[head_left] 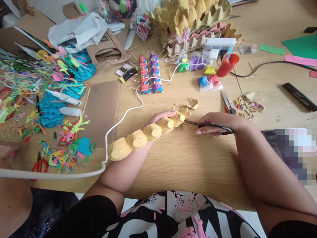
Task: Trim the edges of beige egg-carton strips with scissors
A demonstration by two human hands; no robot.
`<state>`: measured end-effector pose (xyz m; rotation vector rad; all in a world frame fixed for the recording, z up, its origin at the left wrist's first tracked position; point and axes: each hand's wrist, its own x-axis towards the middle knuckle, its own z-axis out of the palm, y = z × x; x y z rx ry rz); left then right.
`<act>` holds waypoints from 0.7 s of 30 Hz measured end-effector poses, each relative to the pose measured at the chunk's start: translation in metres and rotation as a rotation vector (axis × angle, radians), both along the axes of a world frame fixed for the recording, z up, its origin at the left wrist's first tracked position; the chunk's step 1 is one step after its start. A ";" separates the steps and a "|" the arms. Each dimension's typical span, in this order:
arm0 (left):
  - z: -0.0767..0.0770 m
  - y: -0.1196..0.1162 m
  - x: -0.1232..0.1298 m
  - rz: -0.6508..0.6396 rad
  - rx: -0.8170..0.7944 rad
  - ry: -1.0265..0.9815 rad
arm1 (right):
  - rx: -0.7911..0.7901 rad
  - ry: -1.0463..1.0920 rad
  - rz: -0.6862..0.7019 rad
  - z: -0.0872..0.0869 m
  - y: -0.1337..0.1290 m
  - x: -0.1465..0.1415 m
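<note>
A long yellow egg-carton strip [152, 132] with several bumps slants across the middle of the view. My left hand [162, 115] is closed around it from behind and below, partly hidden by the strip. My right hand [215, 124] is closed on dark scissors [210, 125], whose blades reach the strip's far right end. A small cut scrap [184, 126] lies by the blade tips, and a torn carton piece [192, 103] rests just beyond the strip.
Painted carton strips [150, 72] stand behind, with a white cable [123, 115] curving past them. A cutter [228, 103], red cup [228, 65] and scraps lie right; paper cuttings, glue bottles and another person's hand [8, 150] are left.
</note>
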<state>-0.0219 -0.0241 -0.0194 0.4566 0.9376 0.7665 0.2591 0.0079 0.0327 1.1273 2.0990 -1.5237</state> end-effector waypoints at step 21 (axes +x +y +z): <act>0.009 0.001 0.006 0.039 -0.047 0.038 | -0.052 0.132 0.054 0.003 0.001 0.008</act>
